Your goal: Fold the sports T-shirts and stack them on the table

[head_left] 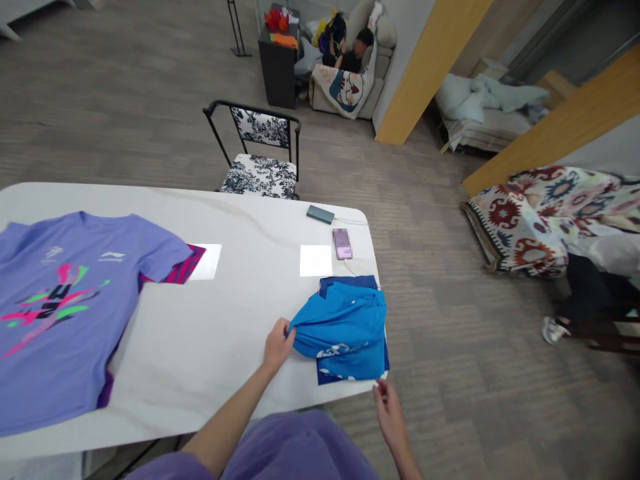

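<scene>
My left hand [279,345] is closed on the left edge of a bright blue garment [350,327], pulling that edge into creases. This garment lies over darker blue cloth [327,380] at the right end of the white table [240,373]. By the garment's lower right corner is my right hand [389,407], its fingers bent near the table edge; whether they pinch the cloth is too small to tell. A purple T-shirt [95,293] with a bright print is spread at the left, over a pink and purple striped garment [184,265].
Beyond the garment lie a phone [343,244] and a dark power bank [321,214] with cables. A patterned chair [263,153] stands behind the table. One person sits by the sofa [320,100]; another person's leg and shoe [555,329] show at the right.
</scene>
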`<move>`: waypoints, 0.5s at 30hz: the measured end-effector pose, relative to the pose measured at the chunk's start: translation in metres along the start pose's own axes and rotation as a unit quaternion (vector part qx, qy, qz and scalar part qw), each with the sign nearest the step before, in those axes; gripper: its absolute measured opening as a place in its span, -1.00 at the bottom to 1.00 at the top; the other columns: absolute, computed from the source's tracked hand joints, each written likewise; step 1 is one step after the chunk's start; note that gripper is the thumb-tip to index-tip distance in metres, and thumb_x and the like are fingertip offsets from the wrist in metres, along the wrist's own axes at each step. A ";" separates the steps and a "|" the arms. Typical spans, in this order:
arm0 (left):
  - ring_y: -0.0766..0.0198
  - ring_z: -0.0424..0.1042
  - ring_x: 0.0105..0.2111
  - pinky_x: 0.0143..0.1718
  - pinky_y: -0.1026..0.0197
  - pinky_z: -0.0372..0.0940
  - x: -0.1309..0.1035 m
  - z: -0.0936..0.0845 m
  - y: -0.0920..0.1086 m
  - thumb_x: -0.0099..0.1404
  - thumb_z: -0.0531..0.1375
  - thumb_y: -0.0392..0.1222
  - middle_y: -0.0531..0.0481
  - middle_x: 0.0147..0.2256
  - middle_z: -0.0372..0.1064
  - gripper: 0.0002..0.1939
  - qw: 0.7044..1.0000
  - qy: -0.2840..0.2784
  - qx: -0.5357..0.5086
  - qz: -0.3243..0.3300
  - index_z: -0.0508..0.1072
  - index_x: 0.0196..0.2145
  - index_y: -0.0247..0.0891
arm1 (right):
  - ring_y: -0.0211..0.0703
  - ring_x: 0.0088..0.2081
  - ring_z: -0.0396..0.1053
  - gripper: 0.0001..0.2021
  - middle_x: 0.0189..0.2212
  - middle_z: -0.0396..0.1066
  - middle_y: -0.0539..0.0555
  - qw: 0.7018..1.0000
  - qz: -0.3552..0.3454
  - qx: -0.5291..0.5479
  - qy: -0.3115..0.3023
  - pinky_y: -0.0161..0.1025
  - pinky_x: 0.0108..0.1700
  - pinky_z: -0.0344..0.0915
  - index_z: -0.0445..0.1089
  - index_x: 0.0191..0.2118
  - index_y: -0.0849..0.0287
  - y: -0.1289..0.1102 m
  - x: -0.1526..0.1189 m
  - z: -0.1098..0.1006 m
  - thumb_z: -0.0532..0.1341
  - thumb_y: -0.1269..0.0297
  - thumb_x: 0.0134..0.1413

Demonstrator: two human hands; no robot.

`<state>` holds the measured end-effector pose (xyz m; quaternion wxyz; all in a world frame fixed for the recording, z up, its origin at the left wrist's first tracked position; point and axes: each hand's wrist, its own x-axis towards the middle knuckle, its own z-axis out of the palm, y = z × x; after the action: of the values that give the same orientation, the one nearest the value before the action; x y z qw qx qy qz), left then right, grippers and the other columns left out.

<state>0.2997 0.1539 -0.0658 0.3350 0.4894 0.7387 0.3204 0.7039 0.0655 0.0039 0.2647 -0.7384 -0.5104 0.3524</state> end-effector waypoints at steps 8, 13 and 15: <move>-0.23 0.34 0.31 0.35 -0.32 0.16 0.074 -0.049 -0.106 0.41 0.13 -0.11 -0.37 0.22 0.42 -0.62 0.953 0.189 0.197 -0.132 0.40 0.12 -0.26 | 0.14 0.05 0.40 -0.56 -0.02 0.47 0.24 0.984 -0.100 -0.147 0.026 0.15 0.23 0.36 0.40 -0.02 0.09 -0.068 0.232 0.120 0.04 -0.18 0.49; -0.24 0.17 0.50 0.49 -0.33 0.02 0.089 -0.037 -0.103 0.38 0.11 -0.17 -0.47 0.42 0.25 -0.30 0.936 0.177 0.265 -0.148 0.23 0.44 -0.36 | 0.24 0.11 0.29 -0.59 0.08 0.41 0.35 0.969 -0.041 -0.239 0.037 0.15 0.22 0.19 0.36 -0.01 0.12 -0.056 0.257 0.157 0.01 -0.12 0.48; -0.24 0.14 0.52 0.51 -0.32 -0.01 0.093 -0.032 -0.102 0.40 0.11 -0.15 -0.46 0.45 0.22 -0.26 0.934 0.174 0.274 -0.150 0.17 0.49 -0.32 | 0.27 0.12 0.26 -0.63 0.09 0.40 0.36 0.964 -0.036 -0.260 0.033 0.15 0.20 0.16 0.34 -0.01 0.11 -0.048 0.260 0.162 0.02 -0.08 0.47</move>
<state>0.1945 0.2038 -0.1458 0.0979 0.3825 0.9093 0.1315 0.6084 0.3310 -0.1238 0.0924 -0.7746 -0.6014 0.1729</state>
